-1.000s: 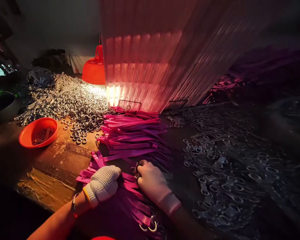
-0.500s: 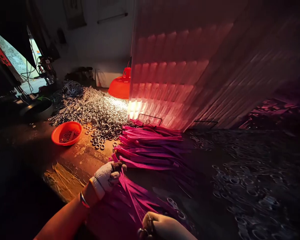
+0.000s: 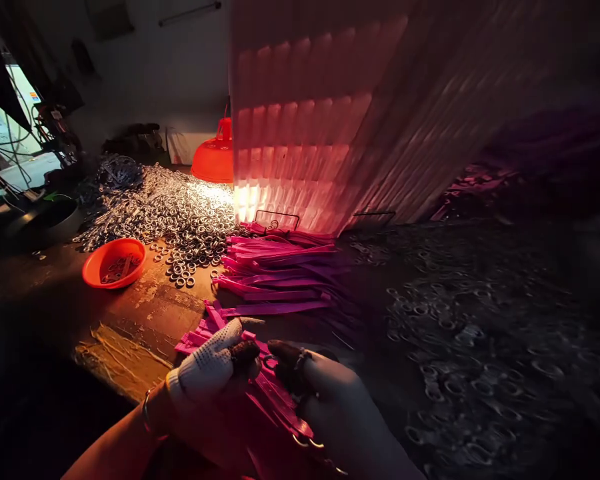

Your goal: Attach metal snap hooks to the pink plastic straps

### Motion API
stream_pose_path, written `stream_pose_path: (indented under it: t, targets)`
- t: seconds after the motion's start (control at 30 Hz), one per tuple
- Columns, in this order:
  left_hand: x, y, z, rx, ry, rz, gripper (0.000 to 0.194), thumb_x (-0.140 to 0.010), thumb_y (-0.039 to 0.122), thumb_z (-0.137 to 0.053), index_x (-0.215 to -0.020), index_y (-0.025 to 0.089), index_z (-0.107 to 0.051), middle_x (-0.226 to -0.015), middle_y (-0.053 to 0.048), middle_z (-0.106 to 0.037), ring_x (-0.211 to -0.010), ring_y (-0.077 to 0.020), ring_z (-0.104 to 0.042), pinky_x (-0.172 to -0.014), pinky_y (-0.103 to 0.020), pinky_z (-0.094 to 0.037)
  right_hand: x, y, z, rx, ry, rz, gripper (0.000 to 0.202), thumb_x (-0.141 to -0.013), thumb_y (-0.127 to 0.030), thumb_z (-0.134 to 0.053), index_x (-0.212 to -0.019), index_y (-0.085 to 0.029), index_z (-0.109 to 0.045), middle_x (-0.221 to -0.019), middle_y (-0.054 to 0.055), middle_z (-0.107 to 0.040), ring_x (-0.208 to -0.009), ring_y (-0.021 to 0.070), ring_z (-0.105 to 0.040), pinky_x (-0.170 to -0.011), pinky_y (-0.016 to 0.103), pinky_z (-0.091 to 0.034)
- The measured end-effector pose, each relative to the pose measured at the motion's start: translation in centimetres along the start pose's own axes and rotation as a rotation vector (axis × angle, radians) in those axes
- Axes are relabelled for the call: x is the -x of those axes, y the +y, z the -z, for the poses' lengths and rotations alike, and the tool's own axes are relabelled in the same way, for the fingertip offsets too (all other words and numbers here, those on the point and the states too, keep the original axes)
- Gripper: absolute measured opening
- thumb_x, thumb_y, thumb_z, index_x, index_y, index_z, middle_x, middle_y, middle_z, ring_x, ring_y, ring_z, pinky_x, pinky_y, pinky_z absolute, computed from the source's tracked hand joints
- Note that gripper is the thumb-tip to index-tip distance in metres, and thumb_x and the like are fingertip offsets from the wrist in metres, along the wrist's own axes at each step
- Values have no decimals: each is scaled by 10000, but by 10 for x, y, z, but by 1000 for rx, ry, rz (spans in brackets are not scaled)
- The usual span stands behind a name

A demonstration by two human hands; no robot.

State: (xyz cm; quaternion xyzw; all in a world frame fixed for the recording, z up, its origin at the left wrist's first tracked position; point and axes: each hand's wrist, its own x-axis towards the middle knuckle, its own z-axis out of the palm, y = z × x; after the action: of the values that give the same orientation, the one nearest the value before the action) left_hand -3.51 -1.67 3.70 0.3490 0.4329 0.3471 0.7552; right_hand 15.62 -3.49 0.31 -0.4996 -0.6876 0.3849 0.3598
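Bowl [image 3: 94,275], left of frame: metal bits [image 3: 121,268] inside.
Pan [image 3: 69,225] contents too dark. Left hand [image 3: 211,362], right hand [image 3: 330,387] over straps [image 3: 275,395]; fingers curled, grip can't be told.

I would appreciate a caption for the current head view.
Gloved left hand and right hand above magenta straps, red lamp lighting heaped metal rings.

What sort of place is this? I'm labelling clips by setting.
Probably a small workshop: a heap of metal rings under a red lamp, and rows of pink straps laid across a worn tabletop.
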Motion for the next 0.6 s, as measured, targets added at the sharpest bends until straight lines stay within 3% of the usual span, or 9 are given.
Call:
stream_pose_path:
  t: [0.17, 0.4, 0.5, 0.6]
  targets:
    - [-8, -12, -12, -103, 10, -40, 307, -870, 473, -651, -862, 177, -569, -589, 56, -481, -431, -41, -364, -399, -157, -249, 4, -5, 11, 404, 144, 179, 427, -723, -35, -467, -1028, -222, -699, -920, 67, -701, -839, 204, -622, -731, 307, -467]
    - [-10, -11, -13, -339, -29, 0, 456, -875, 571, -585, -664, 175, -503, -489, 52, -418, -406, -60, -331, -382, -192, -212, 5, -9, 5, 879, 158, 311, 237, -680, 6, -479, -720, -192, -602, -706, 56, -601, -614, 177, -463, -575, 325, -270]
    - [-11, -10, -12, -403, -71, 13, 420, -897, 503, -573, -645, 168, -538, -491, 41, -436, -424, -71, -333, -405, -211, -214, 10, -13, 4, 1043, 156, 409, 246, -723, 23, -479, -668, -206, -550, -657, 56, -555, -597, 187, -411, -577, 349, -217]
    - [-13, -11, -9, -363, -123, -28, 208, -799, 260, -701, -642, 144, -629, -571, 9, -539, -531, -94, -379, -478, -220, -250, 16, -12, 2, 1069, 158, 451, 279, -738, 45, -463, -643, -214, -504, -623, 48, -518, -581, 189, -390, -578, 352, -203]
